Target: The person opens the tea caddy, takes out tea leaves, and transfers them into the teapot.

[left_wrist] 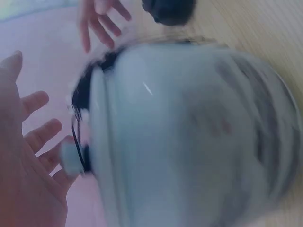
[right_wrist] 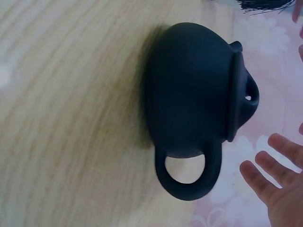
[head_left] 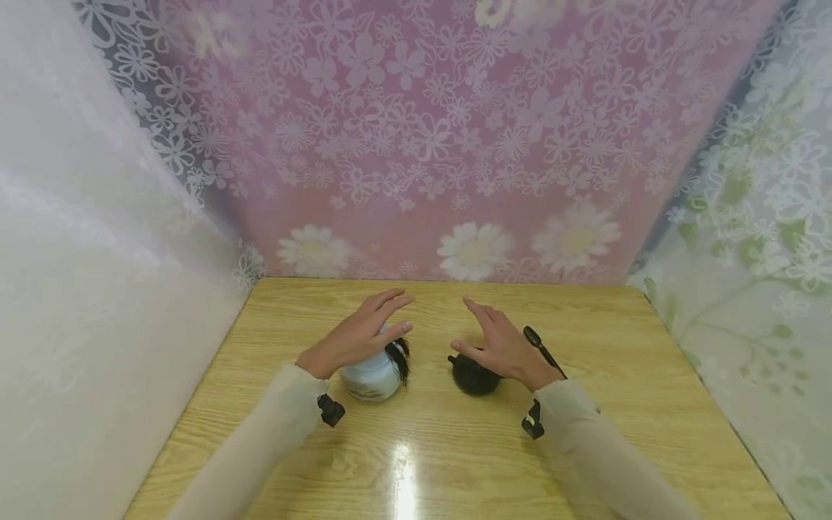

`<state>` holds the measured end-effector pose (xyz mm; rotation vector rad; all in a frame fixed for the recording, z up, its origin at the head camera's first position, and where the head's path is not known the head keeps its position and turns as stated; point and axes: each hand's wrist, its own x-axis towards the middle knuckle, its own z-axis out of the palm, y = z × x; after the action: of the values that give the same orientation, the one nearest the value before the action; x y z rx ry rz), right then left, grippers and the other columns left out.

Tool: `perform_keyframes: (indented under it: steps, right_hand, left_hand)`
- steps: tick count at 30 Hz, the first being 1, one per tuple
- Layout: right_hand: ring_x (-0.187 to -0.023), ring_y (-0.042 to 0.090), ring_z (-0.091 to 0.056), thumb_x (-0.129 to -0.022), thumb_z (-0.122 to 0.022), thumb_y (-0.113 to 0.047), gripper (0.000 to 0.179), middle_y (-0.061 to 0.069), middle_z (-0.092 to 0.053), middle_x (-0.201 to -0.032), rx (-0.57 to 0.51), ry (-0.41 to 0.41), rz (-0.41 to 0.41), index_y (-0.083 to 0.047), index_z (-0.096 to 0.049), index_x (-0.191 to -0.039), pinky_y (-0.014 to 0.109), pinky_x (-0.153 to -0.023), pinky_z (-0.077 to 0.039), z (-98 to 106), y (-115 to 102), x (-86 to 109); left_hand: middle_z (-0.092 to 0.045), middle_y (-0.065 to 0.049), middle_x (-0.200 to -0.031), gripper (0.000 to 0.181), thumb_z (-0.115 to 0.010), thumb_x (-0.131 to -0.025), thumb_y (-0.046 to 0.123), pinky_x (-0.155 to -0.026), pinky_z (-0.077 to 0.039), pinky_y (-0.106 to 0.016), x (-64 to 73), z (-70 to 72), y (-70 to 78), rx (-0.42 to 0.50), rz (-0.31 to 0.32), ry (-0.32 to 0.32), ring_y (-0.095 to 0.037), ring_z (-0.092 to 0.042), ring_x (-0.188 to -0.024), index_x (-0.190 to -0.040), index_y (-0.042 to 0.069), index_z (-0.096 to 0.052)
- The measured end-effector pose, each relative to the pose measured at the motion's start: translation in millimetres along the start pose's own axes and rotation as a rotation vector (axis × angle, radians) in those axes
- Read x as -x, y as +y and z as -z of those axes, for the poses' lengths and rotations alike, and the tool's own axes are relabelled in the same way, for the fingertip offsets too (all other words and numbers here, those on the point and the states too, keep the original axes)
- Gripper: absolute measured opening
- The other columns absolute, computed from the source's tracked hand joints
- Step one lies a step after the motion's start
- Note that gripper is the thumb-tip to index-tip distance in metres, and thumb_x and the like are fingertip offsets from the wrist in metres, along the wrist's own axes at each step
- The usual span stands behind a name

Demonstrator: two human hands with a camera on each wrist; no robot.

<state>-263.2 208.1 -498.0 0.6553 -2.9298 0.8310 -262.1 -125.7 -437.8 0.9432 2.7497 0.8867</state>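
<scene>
My left hand (head_left: 357, 336) is over a pale blue-white lidded jar (head_left: 370, 383), fingers extended and holding nothing. The jar has grey painted marks low on its side and a black tassel (head_left: 404, 361) hanging at its right. In the left wrist view, a small knob (left_wrist: 71, 157) on the lid overlaps the fingers. A black teapot (head_left: 477, 379) stands upright, its spout turned left, under my right hand (head_left: 507, 350). The right wrist view shows the teapot's loop handle (right_wrist: 189, 191) and lid (right_wrist: 246, 104), with the spread right fingers beside the lid, apart from it.
Behind the right hand lies a slender black tool (head_left: 534, 338) with a wider rounded end, partly hidden by the wrist. Everything stands on a wood-grain table (head_left: 429, 477). Floral cloth (head_left: 416, 166) closes off the back, and pale hangings flank both sides.
</scene>
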Motion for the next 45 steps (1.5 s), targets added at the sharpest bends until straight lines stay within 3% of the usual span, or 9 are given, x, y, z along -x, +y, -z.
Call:
perform_keyframes:
  steps: [12,25,32,37,45]
  right_hand:
    - [-0.153,0.046,-0.044,-0.098,-0.072,-0.067,0.102,0.018,-0.043,-0.17,-0.006,-0.004,0.009,-0.02,-0.025,-0.176,0.072,-0.117,-0.042,-11,7,11.9]
    - [-0.153,0.048,-0.044,-0.096,-0.076,-0.065,0.1,0.02,-0.045,-0.169,-0.016,-0.017,0.015,-0.014,-0.035,-0.172,0.073,-0.117,-0.041,-11,23,30.5]
    - [-0.143,0.043,-0.052,-0.093,-0.079,-0.066,0.103,0.017,-0.048,-0.166,-0.039,-0.036,0.001,-0.015,-0.037,-0.171,0.069,-0.111,-0.047,-16,37,39.2]
    - [-0.148,0.045,-0.05,-0.092,-0.081,-0.066,0.104,0.017,-0.047,-0.168,-0.077,-0.072,-0.003,-0.016,-0.037,-0.171,0.071,-0.113,-0.045,-21,45,42.8]
    - [-0.145,0.045,-0.055,-0.091,-0.086,-0.058,0.106,0.02,-0.045,-0.167,-0.175,-0.114,0.025,-0.01,-0.035,-0.17,0.067,-0.114,-0.048,-23,52,46.4]
  left_hand:
    - [-0.026,0.002,-0.181,0.067,-0.044,-0.113,0.064,-0.127,-0.038,-0.06,-34.5,-16.4,41.4,-0.059,-0.05,-0.01,-0.026,-0.026,-0.167,-0.172,0.034,-0.035]
    - [-0.04,-0.005,-0.174,0.059,-0.059,-0.114,0.042,-0.129,-0.04,-0.05,-52.1,-43.8,62.9,-0.108,-0.152,0.006,-0.027,-0.039,-0.161,-0.166,0.019,-0.047]
    - [-0.049,-0.005,-0.168,0.054,-0.061,-0.113,0.039,-0.125,-0.045,-0.046,-57.8,-70.6,59.5,-0.073,-0.123,-0.007,-0.025,-0.047,-0.156,-0.163,0.018,-0.051]
    - [-0.056,0.0,-0.16,0.05,-0.063,-0.112,0.04,-0.12,-0.05,-0.042,-60.3,-92.1,53.3,-0.05,-0.085,-0.014,-0.021,-0.055,-0.148,-0.157,0.018,-0.058]
    - [-0.064,0.001,-0.149,0.044,-0.066,-0.11,0.039,-0.113,-0.055,-0.035,-60.8,-114.0,43.6,-0.019,-0.123,-0.016,-0.018,-0.063,-0.138,-0.148,0.016,-0.066]
